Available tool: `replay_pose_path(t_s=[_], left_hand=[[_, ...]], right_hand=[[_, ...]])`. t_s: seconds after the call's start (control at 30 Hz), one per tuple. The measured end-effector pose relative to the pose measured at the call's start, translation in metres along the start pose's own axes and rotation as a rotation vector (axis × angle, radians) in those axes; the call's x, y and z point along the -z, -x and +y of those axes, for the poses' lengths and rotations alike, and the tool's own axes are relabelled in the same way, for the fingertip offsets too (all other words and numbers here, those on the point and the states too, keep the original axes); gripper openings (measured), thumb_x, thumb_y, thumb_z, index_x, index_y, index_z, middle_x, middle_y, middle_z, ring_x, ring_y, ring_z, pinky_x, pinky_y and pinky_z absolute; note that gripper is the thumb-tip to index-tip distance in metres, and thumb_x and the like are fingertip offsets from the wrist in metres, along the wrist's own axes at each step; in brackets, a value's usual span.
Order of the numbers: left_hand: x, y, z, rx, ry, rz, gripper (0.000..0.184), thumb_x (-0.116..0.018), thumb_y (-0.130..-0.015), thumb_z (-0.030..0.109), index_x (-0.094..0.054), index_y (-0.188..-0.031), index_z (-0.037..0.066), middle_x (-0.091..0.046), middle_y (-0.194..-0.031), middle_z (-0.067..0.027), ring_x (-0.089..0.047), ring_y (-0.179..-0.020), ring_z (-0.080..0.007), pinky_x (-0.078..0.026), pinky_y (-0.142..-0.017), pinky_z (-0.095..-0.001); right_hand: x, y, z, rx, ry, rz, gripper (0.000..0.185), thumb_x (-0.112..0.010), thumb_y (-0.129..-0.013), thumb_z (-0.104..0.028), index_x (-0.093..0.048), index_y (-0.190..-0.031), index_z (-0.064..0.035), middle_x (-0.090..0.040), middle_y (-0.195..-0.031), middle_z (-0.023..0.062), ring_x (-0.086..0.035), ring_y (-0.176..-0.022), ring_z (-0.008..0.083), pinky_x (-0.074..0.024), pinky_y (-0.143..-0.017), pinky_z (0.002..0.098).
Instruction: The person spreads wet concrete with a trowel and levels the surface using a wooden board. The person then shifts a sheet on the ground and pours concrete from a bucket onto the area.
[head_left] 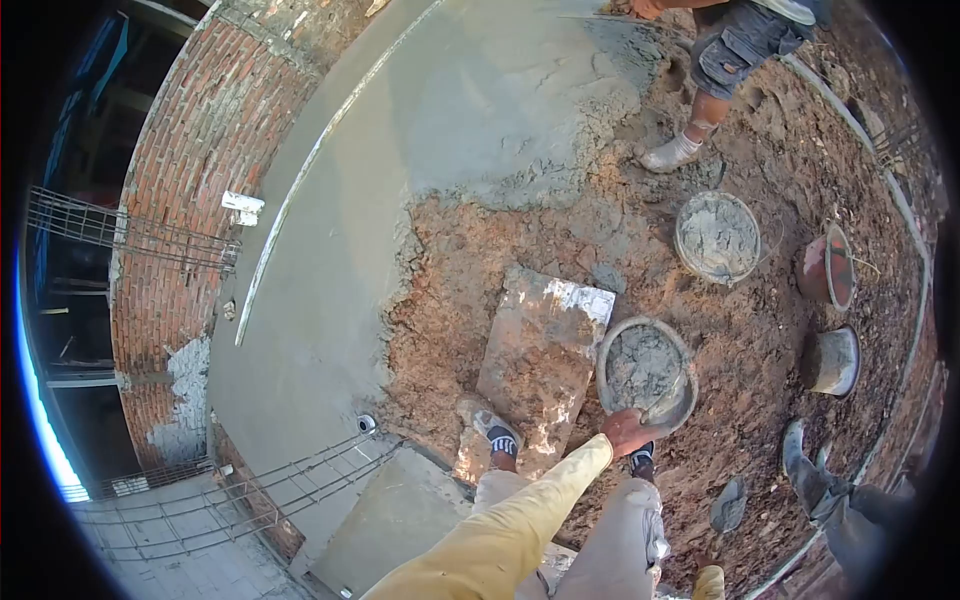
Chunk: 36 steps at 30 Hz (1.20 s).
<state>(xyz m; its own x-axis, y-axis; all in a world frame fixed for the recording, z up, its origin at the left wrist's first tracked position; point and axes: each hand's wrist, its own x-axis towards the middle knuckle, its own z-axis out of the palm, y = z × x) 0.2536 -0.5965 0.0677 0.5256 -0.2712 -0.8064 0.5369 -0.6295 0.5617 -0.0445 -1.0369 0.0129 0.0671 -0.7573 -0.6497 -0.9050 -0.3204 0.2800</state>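
Note:
My left hand, at the end of a yellow sleeve, is closed on the near rim of a round bucket. Grey wet concrete fills much of that bucket, which stands on the soil just ahead of my feet. Low at the right, my right hand shows only in part beside its yellow cuff. A grey, mortar-coated trowel extends from it, its handle mostly hidden in the closed fingers. Left of the bucket lies a dirt-smeared board, with one of my feet on it.
Smooth wet concrete spreads left and ahead, crossed by a long thin strip. Another bucket of concrete and two tipped buckets stand right. Rebar cages jut in. Co-workers' legs appear top right and lower right.

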Motion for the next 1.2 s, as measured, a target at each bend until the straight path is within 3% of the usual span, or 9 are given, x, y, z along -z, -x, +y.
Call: replay_pose_path(t_s=[0.1,0.3,0.4,0.5,0.63,0.77,0.8,0.93,1.2], left_hand=[[0.058,0.089,-0.020,-0.041,0.492,0.023,0.065,-0.063,-0.078,0.056,-0.066,-0.112,0.001,-0.065,-0.109,-0.0223,-0.059,-0.105,-0.0340,-0.044,-0.093,-0.0367],[0.079,0.186,-0.128,0.213,0.769,0.191,0.050,-0.061,-0.087,0.039,-0.063,-0.120,0.001,-0.066,-0.114,-0.0141,-0.059,-0.106,-0.0255,-0.041,-0.095,-0.0347],[0.062,0.231,-0.177,0.376,0.969,0.465,0.040,-0.066,-0.084,0.035,-0.069,-0.102,-0.001,-0.068,-0.094,-0.0113,-0.061,-0.086,-0.0203,-0.046,-0.078,-0.0332],[0.036,0.239,-0.263,0.455,1.386,0.661,0.023,-0.063,-0.086,0.032,-0.064,-0.079,0.010,-0.055,-0.072,0.0008,-0.047,-0.063,-0.0084,-0.038,-0.057,-0.0264],[0.091,0.271,-0.311,0.491,1.499,0.972,0.020,-0.062,-0.088,0.028,-0.056,-0.074,0.014,-0.041,-0.064,0.0048,-0.039,-0.056,-0.0082,-0.035,-0.053,-0.0244],[0.110,0.288,-0.367,0.420,1.570,1.149,0.023,-0.064,-0.087,0.030,-0.054,-0.075,0.013,-0.038,-0.064,0.0044,-0.037,-0.055,-0.0087,-0.032,-0.052,-0.0241],[0.116,0.291,-0.375,0.381,1.572,1.179,0.025,-0.064,-0.086,0.031,-0.054,-0.075,0.012,-0.039,-0.065,0.0038,-0.037,-0.055,-0.0088,-0.031,-0.053,-0.0242],[0.155,0.295,-0.380,0.404,1.823,1.216,0.031,-0.061,-0.091,0.032,-0.047,-0.069,0.014,-0.036,-0.062,0.0030,-0.035,-0.054,-0.0111,-0.032,-0.053,-0.0259],[0.200,0.279,-0.334,0.323,1.983,1.030,0.022,-0.062,-0.086,0.029,-0.050,-0.073,0.017,-0.040,-0.063,0.0071,-0.033,-0.050,-0.0073,-0.031,-0.050,-0.0250]], right_hand=[[-0.007,0.030,-0.015,0.051,0.063,0.034,0.040,-0.070,-0.079,-0.018,-0.055,-0.116,-0.0120,-0.063,-0.096,0.0067,-0.052,-0.073,0.0226,-0.0455,-0.064,0.0393],[-0.034,0.059,-0.094,0.276,0.182,0.052,0.036,-0.070,-0.080,-0.017,-0.057,-0.113,-0.0122,-0.064,-0.098,0.0061,-0.052,-0.074,0.0223,-0.0457,-0.064,0.0375],[-0.064,0.078,-0.188,0.412,0.306,-0.007,0.043,-0.074,-0.076,-0.019,-0.056,-0.115,-0.0109,-0.064,-0.105,0.0076,-0.054,-0.082,0.0226,-0.0469,-0.069,0.0380],[-0.103,0.126,-0.310,0.504,0.477,-0.112,0.054,-0.079,-0.072,-0.022,-0.055,-0.118,-0.0091,-0.062,-0.115,0.0101,-0.057,-0.093,0.0232,-0.0487,-0.077,0.0392],[-0.171,0.146,-0.397,0.620,0.481,-0.125,0.054,-0.083,-0.070,-0.024,-0.055,-0.114,-0.0074,-0.063,-0.113,0.0117,-0.060,-0.095,0.0237,-0.0497,-0.080,0.0416],[-0.205,0.138,-0.438,0.736,0.392,-0.036,0.041,-0.081,-0.073,-0.024,-0.058,-0.103,-0.0064,-0.067,-0.097,0.0117,-0.061,-0.085,0.0240,-0.0494,-0.075,0.0450],[-0.196,0.155,-0.450,0.657,0.427,-0.115,0.061,-0.085,-0.065,-0.036,-0.059,-0.111,-0.0060,-0.066,-0.108,0.0160,-0.062,-0.099,0.0305,-0.0499,-0.083,0.0462],[-0.235,0.092,-0.467,0.475,0.757,-0.072,0.067,-0.076,-0.074,-0.045,-0.055,-0.130,-0.0142,-0.060,-0.126,0.0135,-0.057,-0.115,0.0335,-0.0468,-0.097,0.0428],[-0.233,0.104,-0.428,0.508,0.547,-0.018,0.052,-0.068,-0.085,-0.033,-0.052,-0.132,-0.0149,-0.061,-0.124,0.0139,-0.060,-0.108,0.0286,-0.0495,-0.089,0.0387]])
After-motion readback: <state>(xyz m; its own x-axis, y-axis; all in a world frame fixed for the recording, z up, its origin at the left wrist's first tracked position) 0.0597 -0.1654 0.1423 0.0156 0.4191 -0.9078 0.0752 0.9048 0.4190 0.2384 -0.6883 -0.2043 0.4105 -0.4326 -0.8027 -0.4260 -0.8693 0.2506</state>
